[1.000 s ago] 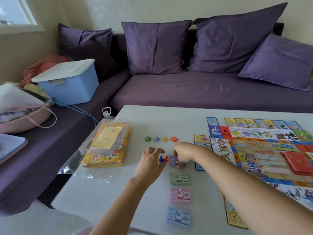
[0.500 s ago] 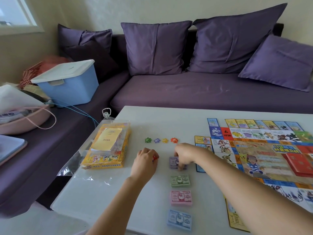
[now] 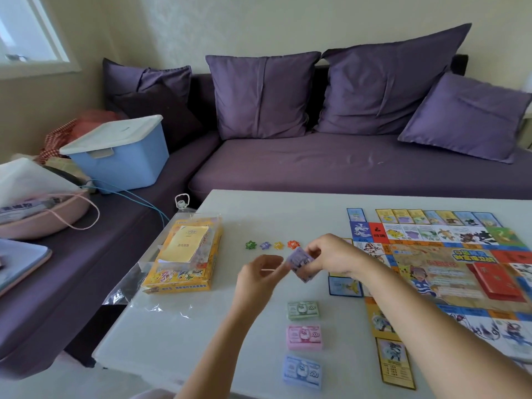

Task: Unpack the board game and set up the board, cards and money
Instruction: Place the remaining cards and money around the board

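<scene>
My right hand pinches a purple money stack and holds it tilted above the white table. Just left of the stack, my left hand is curled, its fingertips near the stack; the red and blue pawns are hidden inside it. Green, pink and blue money stacks lie in a column below. Several star tokens sit in a row behind my hands. The game board lies unfolded at right with a red card deck on it.
The yellow game box lies in a clear plastic bag at the table's left edge. Property cards lie along the board's near-left side. A purple sofa with cushions wraps behind and left, holding a blue storage bin.
My left hand closed over the red and blue pawns and lifted from the table. My right hand picked the purple money stack up off the table.
</scene>
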Demonstrator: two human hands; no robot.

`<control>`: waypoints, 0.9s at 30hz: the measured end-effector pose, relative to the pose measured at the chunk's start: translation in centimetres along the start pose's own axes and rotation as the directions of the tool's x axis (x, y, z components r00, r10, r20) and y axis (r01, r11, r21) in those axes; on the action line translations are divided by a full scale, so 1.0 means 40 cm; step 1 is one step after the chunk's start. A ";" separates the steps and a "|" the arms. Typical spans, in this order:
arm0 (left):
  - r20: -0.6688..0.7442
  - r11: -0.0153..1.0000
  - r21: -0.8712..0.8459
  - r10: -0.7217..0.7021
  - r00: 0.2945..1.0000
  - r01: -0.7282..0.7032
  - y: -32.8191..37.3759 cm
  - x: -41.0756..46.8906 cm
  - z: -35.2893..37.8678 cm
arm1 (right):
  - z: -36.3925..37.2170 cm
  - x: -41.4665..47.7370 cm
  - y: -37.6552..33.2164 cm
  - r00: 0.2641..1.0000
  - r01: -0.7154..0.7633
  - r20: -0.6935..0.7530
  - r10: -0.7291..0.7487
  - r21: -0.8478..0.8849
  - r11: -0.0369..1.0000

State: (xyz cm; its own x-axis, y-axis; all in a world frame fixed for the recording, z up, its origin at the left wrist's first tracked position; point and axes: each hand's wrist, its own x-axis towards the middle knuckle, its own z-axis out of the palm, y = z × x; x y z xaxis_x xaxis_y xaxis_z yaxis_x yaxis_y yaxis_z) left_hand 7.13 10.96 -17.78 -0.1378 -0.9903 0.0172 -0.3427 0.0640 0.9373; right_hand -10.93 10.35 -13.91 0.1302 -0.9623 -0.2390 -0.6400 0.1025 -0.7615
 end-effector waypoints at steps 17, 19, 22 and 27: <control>0.202 0.809 -0.568 -0.041 0.979 0.151 0.111 -0.083 0.085 | -0.038 -0.175 0.013 0.899 0.113 -0.438 -0.023 0.180 0.977; 0.206 0.775 -0.613 -0.031 0.978 0.154 0.106 -0.073 0.085 | -0.030 -0.168 0.013 0.912 0.105 -0.410 0.016 0.270 0.957; 0.230 0.756 -0.631 -0.033 0.973 0.175 0.092 -0.045 0.079 | -0.022 -0.151 0.020 0.938 0.080 -0.343 0.055 0.366 0.927; 0.325 0.788 -0.571 -0.039 0.945 0.229 0.074 0.001 0.072 | -0.006 -0.110 0.029 0.936 0.054 -0.335 0.105 0.434 0.899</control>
State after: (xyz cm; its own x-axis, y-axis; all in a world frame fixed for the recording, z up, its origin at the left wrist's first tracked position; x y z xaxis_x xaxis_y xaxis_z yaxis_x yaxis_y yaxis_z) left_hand 3.42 11.47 -16.01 -0.4188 -0.8982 -0.1338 0.2292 -0.2471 0.9415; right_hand -12.44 14.65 -13.59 -0.1989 -0.9747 -0.1023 -0.2394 0.1496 -0.9593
